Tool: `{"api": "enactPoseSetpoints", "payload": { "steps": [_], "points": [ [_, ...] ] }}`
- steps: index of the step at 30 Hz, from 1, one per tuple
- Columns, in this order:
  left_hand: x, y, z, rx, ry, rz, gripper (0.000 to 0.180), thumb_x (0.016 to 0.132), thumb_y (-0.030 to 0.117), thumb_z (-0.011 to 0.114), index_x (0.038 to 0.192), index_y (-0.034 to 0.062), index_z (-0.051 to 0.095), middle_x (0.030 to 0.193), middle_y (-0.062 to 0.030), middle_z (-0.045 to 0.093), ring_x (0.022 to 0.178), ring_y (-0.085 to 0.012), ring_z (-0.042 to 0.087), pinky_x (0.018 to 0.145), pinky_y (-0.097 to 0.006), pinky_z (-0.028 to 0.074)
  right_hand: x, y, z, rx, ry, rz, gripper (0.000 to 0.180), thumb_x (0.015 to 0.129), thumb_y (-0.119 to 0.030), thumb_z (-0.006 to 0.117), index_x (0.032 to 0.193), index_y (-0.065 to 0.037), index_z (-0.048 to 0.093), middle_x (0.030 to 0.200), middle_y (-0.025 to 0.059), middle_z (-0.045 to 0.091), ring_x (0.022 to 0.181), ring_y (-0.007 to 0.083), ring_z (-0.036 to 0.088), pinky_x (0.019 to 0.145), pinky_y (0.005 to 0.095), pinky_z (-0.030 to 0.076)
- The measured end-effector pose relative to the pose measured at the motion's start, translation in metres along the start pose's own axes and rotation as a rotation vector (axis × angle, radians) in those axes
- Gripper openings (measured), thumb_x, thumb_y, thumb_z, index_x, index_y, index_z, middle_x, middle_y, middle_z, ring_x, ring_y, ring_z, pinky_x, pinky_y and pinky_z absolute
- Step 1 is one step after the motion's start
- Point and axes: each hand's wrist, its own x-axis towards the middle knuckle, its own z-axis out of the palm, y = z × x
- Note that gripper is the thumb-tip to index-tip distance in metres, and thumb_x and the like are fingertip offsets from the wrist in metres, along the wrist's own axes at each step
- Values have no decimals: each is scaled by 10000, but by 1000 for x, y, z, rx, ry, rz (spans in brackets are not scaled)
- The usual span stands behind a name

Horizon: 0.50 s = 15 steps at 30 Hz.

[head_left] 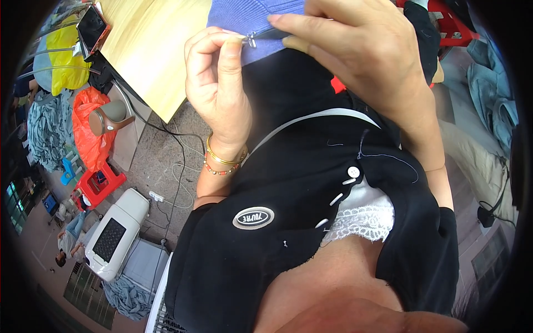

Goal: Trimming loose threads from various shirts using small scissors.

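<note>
A blue-purple ribbed knit garment (252,16) lies at the top of the view, over the table edge and my lap. My left hand (219,77) is closed, thumb and forefinger pinching a small silver zipper slider (252,40) at the garment's edge. Beside it, a dark strip, like zipper tape (272,34), runs toward my right hand (361,50). That hand is bent over the knit, its thumb and fingers closed on the strip and the fabric. My right fingertips partly cover what they grip.
A pale wooden table (150,50) stands at left, with a phone (93,30) at its edge. Further left are a red plastic bag (89,125), a brown cup (111,117), a red stool (99,186), a white machine (117,233) and heaps of grey-blue cloth (50,127). Cables cross the floor.
</note>
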Motion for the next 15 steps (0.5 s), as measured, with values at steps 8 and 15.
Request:
{"api": "enactPoseSetpoints", "payload": {
  "steps": [8,15],
  "points": [
    [6,3,-7,495,-59,242,398,734,56,858,1107,64,721,1014,-75,557,870,-152,591,745,-261,513,-9,8,-15,1,56,136,284,756,-107,817,1022,-43,741,744,55,583,616,183,563,539,300,420],
    [12,-8,-1,721,-74,545,378,717,6,857,1074,79,758,966,-69,570,789,-142,609,694,-248,523,-12,8,-13,5,140,130,336,748,-95,824,1069,-42,737,744,62,576,611,182,546,539,296,408]
  ]
}}
